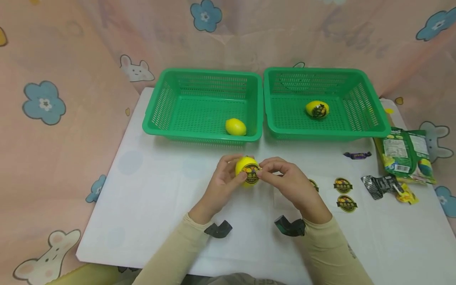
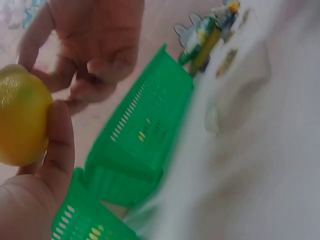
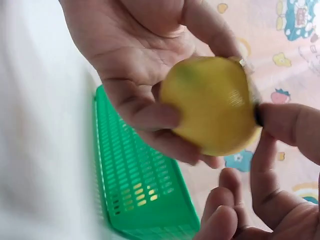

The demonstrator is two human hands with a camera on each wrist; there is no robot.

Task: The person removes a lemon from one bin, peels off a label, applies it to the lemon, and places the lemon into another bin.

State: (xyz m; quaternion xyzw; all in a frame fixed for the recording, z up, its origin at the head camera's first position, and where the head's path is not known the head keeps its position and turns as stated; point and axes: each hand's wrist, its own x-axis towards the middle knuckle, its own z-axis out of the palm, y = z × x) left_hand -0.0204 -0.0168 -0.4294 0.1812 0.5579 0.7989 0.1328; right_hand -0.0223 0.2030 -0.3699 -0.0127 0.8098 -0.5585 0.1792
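Note:
My left hand (image 1: 221, 185) holds a yellow lemon (image 1: 243, 161) over the table, its thumb lying on a round black-and-gold sticker (image 1: 252, 174) on the lemon's side. Thumb and forefinger of my right hand (image 1: 295, 185) pinch the sticker's right edge. From the right wrist view, the lemon (image 3: 210, 107) rests in the left hand's curled fingers, and the sticker's dark edge (image 3: 258, 115) shows at the right fingertips. A green patch marks the lemon (image 2: 22, 120) in the left wrist view, where the sticker's face is hidden.
The left green basket (image 1: 203, 138) holds one plain lemon (image 1: 236, 127); the right green basket (image 1: 327, 134) holds a stickered lemon (image 1: 317, 109). Loose stickers (image 1: 343, 185) lie right of my hands. Beyond are a purple-wrapped candy (image 1: 357, 155), a black wrapper (image 1: 379, 186) and a green snack bag (image 1: 406, 154).

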